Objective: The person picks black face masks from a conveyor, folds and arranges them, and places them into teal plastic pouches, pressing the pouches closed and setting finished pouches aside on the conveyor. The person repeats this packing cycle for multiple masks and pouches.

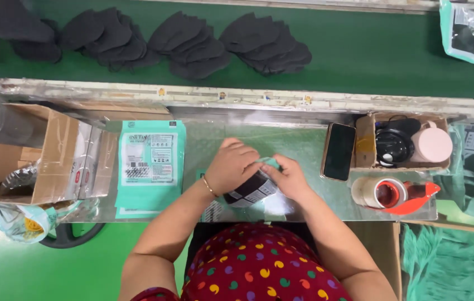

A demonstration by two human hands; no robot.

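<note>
Both of my hands are on one teal plastic pouch [251, 191] with dark contents, at the near middle of the metal work table [293, 146]. My left hand [230, 165], with a thin bracelet at the wrist, covers the pouch's left side from above. My right hand [288, 177] pinches its upper right end. A stack of flat teal pouches [150, 161] with printed labels lies to the left of my hands.
Several piles of black masks [192, 40] lie on the green conveyor belt [371, 50] behind the table. An open cardboard box [53, 153] stands at left. A dark phone [338, 151], a small box of oddments [407, 142] and a tape dispenser [396, 194] are at right.
</note>
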